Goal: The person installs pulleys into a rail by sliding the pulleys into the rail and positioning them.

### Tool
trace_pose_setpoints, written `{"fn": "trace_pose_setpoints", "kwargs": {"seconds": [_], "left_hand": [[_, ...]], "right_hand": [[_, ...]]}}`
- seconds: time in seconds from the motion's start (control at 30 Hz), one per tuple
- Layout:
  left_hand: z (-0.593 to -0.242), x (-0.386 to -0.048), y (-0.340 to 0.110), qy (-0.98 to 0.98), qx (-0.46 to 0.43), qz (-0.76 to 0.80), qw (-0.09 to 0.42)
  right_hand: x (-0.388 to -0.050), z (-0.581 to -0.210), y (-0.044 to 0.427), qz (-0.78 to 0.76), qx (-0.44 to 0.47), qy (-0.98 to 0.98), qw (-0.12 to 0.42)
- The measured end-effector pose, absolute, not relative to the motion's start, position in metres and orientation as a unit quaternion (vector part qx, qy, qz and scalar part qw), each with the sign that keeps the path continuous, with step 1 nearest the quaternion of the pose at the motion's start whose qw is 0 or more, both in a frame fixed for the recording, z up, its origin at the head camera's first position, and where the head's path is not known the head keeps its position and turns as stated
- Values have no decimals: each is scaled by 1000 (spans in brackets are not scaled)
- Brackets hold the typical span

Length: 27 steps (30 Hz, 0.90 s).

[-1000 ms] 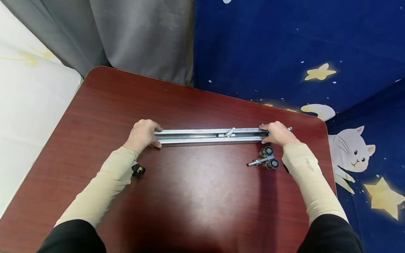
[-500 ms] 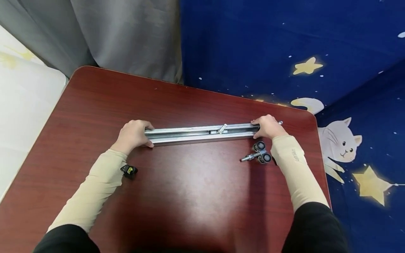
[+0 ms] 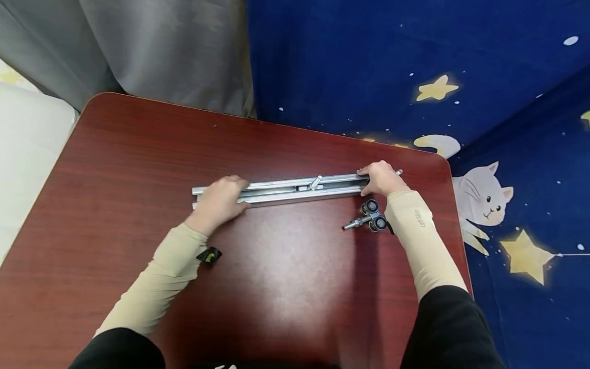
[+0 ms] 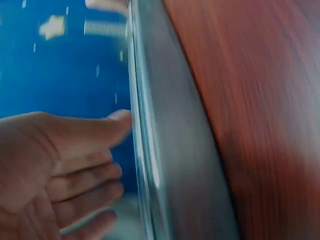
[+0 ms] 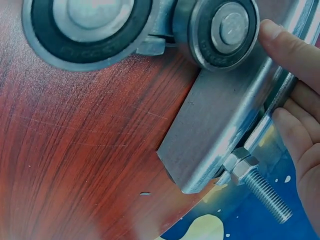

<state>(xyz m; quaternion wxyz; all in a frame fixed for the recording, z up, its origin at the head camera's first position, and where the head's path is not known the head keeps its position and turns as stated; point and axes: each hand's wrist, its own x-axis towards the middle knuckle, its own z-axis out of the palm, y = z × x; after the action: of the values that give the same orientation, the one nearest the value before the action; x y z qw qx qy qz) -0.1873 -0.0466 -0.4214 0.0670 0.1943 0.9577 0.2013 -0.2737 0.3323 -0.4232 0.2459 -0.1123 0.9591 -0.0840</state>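
A silver metal channel rail (image 3: 295,197) lies across the table, open slot upward. A threaded bolt (image 3: 315,182) stands tilted out of the slot near mid-length. My right hand (image 3: 384,178) grips the rail near its right end, thumb on the near side; beyond it another bolt (image 5: 267,194) with nuts juts from the slot. Over the left part of the rail is my left hand (image 3: 220,201); its thumb (image 4: 120,117) is at the rail's edge and its fingers look loose in the blurred left wrist view. A loose roller trolley (image 3: 369,216) with threaded stem lies below the right hand.
The brown wooden table (image 3: 276,287) has rounded far corners. Behind it hang a grey curtain (image 3: 170,51) and a blue star-patterned cloth (image 3: 332,66). A white surface (image 3: 27,138) lies beyond the left edge.
My left hand has moved right along the rail, away from its left end, which now shows. The right hand keeps its place on the rail. The head view has shifted somewhat.
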Motion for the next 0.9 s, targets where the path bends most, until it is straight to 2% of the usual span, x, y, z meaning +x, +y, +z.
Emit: {"fn": "trace_pose_setpoints", "kwargs": {"seconds": [0.07,0.3,0.4,0.9], "left_hand": [[-424,-185,-25,949,221,217,64],[-442,-169,51,913,281,274,116],[-451,-167,78,900,297,298,115],[-470,-163,157,908,278,295,103]], "right_hand": [[-274,-423,332,-88,-113,959,245],[-277,-425,333,-92,-104,960,244],[-278,-425,332,-93,-96,961,244],[-274,-420,331,-98,-93,962,237]]}}
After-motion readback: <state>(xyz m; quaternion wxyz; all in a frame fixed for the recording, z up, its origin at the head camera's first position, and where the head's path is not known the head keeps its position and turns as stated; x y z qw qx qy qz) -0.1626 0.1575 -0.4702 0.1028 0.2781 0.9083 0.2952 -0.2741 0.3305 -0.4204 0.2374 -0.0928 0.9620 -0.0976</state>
